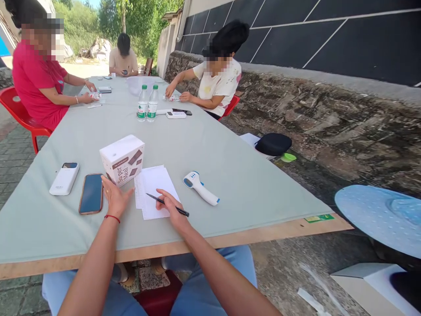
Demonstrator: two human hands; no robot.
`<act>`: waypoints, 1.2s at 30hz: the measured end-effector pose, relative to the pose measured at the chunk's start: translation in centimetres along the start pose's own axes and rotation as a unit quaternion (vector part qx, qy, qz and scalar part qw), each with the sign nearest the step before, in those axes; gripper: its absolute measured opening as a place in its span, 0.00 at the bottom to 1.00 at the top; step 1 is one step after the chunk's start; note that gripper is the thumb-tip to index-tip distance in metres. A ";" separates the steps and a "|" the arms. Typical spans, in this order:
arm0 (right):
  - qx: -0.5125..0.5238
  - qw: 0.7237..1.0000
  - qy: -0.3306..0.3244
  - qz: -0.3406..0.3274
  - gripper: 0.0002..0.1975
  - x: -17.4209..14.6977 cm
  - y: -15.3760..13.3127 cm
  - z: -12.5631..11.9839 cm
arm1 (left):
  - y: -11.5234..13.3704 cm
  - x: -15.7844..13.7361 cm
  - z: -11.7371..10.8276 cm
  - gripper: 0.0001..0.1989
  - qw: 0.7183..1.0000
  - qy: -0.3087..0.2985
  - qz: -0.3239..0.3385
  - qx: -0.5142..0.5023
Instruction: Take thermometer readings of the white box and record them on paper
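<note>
My right hand point(170, 208) holds a black pen point(182, 211), its tip pointing left over the white sheets of paper point(158, 184). My left hand point(115, 195) has its fingers spread at the near side of a white box point(122, 153) with brown print; whether the fingertips touch the box I cannot tell. Just left of that hand lies a phone point(91, 194) in a brown-edged case, screen dark. A white power bank point(65, 178) rests farther left. To the right of the papers is a white and blue infrared thermometer point(201, 188).
Two green-capped water bottles point(142, 105) stand mid-table, with a white device point(176, 115) beside them. A person in red point(39, 83) sits at the left, one in white point(219, 81) at the right, another point(123, 61) at the far end. The table's near edge point(230, 239) is bare wood.
</note>
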State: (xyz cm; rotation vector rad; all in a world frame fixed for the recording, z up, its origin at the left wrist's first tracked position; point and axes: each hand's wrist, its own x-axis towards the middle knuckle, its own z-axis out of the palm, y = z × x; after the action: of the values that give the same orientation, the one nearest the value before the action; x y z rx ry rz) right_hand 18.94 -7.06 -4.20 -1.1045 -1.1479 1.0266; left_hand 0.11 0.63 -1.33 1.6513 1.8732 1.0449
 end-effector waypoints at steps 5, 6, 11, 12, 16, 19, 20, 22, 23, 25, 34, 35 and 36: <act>-0.056 0.997 0.031 0.047 0.10 -0.3 0.2 0.7 | 1.4 -2.1 -0.6 0.76 0.988 -0.096 -0.050 0.113; -0.063 0.996 0.048 0.051 0.08 -0.3 0.2 0.7 | 1.6 -2.3 -0.7 0.77 0.985 -0.108 -0.053 0.125; -0.085 0.993 0.055 0.059 0.07 -0.2 0.3 1.2 | 1.7 -2.4 -0.7 0.78 0.979 -0.117 -0.037 0.163; -0.092 0.993 0.051 0.056 0.07 -0.2 0.3 1.3 | 1.7 -2.4 -0.6 0.78 0.978 -0.114 -0.038 0.171; -0.116 0.991 0.052 0.041 0.08 -0.2 0.1 1.5 | 1.7 -2.4 -0.4 0.77 0.974 -0.102 -0.038 0.199; -0.128 0.990 0.048 0.035 0.08 -0.2 0.1 1.4 | 1.6 -2.4 -0.4 0.77 0.974 -0.099 -0.032 0.200; -0.130 0.990 0.046 0.033 0.08 -0.2 0.1 1.4 | 1.5 -2.4 -0.4 0.77 0.974 -0.100 -0.030 0.199; -0.134 0.990 0.042 0.027 0.08 -0.1 0.1 1.4 | 1.5 -2.4 -0.4 0.77 0.975 -0.101 -0.028 0.196; -0.137 0.989 0.041 0.024 0.08 -0.1 0.1 1.4 | 1.4 -2.4 -0.4 0.77 0.975 -0.101 -0.026 0.194; -0.145 0.988 0.039 0.021 0.08 -0.1 0.2 1.5 | 1.3 -2.4 -0.4 0.77 0.976 -0.101 -0.023 0.193; -0.153 0.987 0.036 0.018 0.07 -0.2 0.1 1.5 | 1.6 -2.4 -0.6 0.77 0.974 -0.107 -0.033 0.195; -0.153 0.987 0.037 0.017 0.07 -0.2 0.1 1.5 | 1.7 -2.4 -0.6 0.77 0.975 -0.108 -0.033 0.193; -0.153 0.987 0.038 0.015 0.07 -0.2 0.1 1.4 | 1.7 -2.4 -0.6 0.77 0.975 -0.107 -0.033 0.190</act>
State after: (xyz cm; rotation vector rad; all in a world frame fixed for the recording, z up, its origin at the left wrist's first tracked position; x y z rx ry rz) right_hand 17.48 -7.10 -4.20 -1.3953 -1.2576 0.8412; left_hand 1.21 -1.85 -0.02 1.8061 2.0538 0.4761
